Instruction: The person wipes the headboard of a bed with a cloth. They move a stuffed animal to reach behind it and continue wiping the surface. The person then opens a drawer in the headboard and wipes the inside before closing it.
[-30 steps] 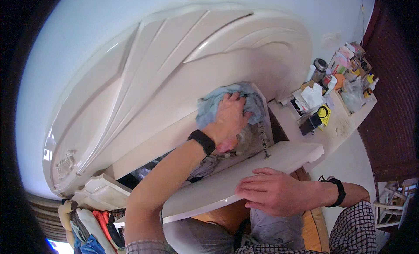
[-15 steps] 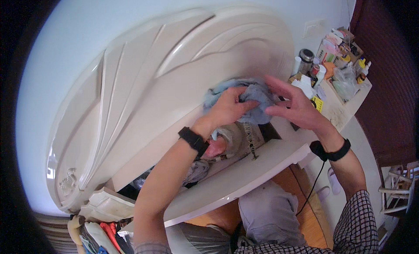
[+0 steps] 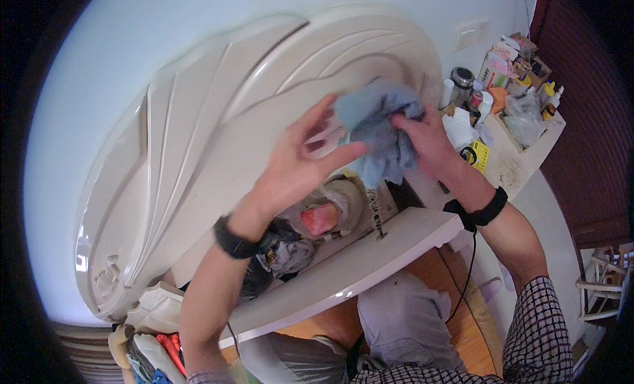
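A bunched blue-grey cloth (image 3: 378, 123) is held up in front of the cream headboard (image 3: 264, 120). My right hand (image 3: 432, 143) grips it from the right side, with the thumb pressed into its folds. My left hand (image 3: 297, 156) is just left of the cloth, fingers and thumb spread apart, holding nothing. Below the hands is an open compartment in the headboard. In it lie a pinkish-red item (image 3: 319, 219) in a pale bag and crumpled grey plastic (image 3: 290, 257). A black-and-white patterned strip (image 3: 375, 215) hangs under the cloth onto the cream ledge (image 3: 396, 242).
A bedside table (image 3: 522, 166) at the right holds a dark flask (image 3: 462, 80), small bottles, boxes and a clear plastic bag (image 3: 523, 116). Folded clothes (image 3: 155, 354) are stacked at the lower left. A black cable (image 3: 467, 272) runs down from my right wrist.
My left hand has let go of the cloth and moved left and opened. My right hand has closed on the cloth, which is now higher and hangs more loosely.
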Demonstrator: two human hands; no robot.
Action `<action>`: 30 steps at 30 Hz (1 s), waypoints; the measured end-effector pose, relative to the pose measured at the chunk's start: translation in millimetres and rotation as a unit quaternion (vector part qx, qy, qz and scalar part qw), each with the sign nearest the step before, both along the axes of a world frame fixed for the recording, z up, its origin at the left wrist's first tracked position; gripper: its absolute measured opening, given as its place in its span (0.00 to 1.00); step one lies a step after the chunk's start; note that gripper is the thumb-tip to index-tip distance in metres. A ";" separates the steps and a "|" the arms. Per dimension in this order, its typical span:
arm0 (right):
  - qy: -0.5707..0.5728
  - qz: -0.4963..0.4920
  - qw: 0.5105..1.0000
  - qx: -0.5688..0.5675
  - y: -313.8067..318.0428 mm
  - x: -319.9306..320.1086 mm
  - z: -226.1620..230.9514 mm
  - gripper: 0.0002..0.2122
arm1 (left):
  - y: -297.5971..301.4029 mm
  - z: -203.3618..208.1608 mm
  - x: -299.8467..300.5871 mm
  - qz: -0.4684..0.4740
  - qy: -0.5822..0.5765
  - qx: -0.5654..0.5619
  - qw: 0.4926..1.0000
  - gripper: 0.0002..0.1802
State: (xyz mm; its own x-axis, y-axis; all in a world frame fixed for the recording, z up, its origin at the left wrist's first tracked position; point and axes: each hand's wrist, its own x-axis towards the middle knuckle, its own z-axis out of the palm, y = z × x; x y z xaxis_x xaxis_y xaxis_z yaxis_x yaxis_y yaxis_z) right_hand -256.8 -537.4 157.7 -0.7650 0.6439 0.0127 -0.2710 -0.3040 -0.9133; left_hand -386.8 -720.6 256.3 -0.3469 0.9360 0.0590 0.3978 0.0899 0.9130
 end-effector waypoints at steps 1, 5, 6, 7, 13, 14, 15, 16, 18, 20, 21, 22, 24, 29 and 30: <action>-0.001 -0.016 0.999 -0.042 4.7 -4.0 -3.8 0.18 | -18.4 7.3 -3.8 0.012 0.043 -0.022 0.999 0.32; -0.022 -0.036 0.997 0.071 6.1 -28.5 -36.0 0.19 | -107.7 42.0 0.8 -0.070 0.098 -0.207 0.971 0.40; -0.038 -0.092 0.985 0.144 -0.6 -41.1 -48.2 0.19 | -129.1 49.6 6.7 -0.111 0.110 -0.223 0.962 0.43; -0.024 -0.138 0.965 0.221 -10.6 -55.7 -61.3 0.19 | -144.8 50.3 12.9 -0.130 0.139 -0.236 0.953 0.46; -0.185 -0.018 0.969 0.162 -2.6 -54.3 -108.2 0.22 | -229.6 40.4 60.1 -0.103 0.169 -0.282 0.939 0.36; -0.186 -0.020 0.972 0.145 -0.2 -53.6 -109.9 0.21 | -238.3 35.0 62.2 -0.099 0.189 -0.281 0.936 0.34; -0.165 -0.019 0.977 0.134 2.6 -51.7 -112.5 0.21 | -244.6 30.4 65.5 -0.096 0.211 -0.281 0.931 0.32; -0.181 -0.025 0.980 0.084 3.5 -49.7 -114.2 0.21 | -249.9 25.5 68.1 -0.061 0.200 -0.263 0.942 0.28; -0.167 -0.024 0.986 -0.002 4.1 -45.4 -117.6 0.20 | -257.6 18.2 69.8 -0.043 0.195 -0.245 0.949 0.26; -0.205 -0.010 0.978 -0.041 3.1 -36.9 -118.7 0.18 | -262.8 13.7 72.0 -0.025 0.214 -0.240 0.947 0.23; -0.217 0.040 0.975 -0.019 0.6 -29.4 -116.4 0.18 | -267.3 13.1 72.1 -0.020 0.223 -0.225 0.948 0.23; -0.236 0.071 0.969 -0.006 0.0 -20.0 -114.2 0.18 | -268.3 11.6 73.1 -0.015 0.232 -0.217 0.948 0.24; -0.248 0.130 0.960 -0.008 -5.5 0.0 -103.7 0.19 | -274.1 9.7 73.0 -0.010 0.239 -0.215 0.947 0.25; -0.389 0.094 0.916 0.023 -0.3 59.2 -61.5 0.20 | -303.5 5.5 68.5 0.033 0.272 -0.198 0.941 0.22; -0.310 0.141 0.940 0.000 8.2 69.4 -55.1 0.20 | -313.1 4.9 68.1 0.055 0.268 -0.197 0.942 0.21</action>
State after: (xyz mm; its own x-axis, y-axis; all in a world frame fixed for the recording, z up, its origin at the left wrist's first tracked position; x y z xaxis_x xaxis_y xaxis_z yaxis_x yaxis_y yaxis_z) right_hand -187.4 -529.2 102.6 -0.7658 0.4135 -0.4924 0.4054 -0.2840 -0.8689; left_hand -318.7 -1033.7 261.1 -0.4617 0.8824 -0.0908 0.7603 0.4464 0.4719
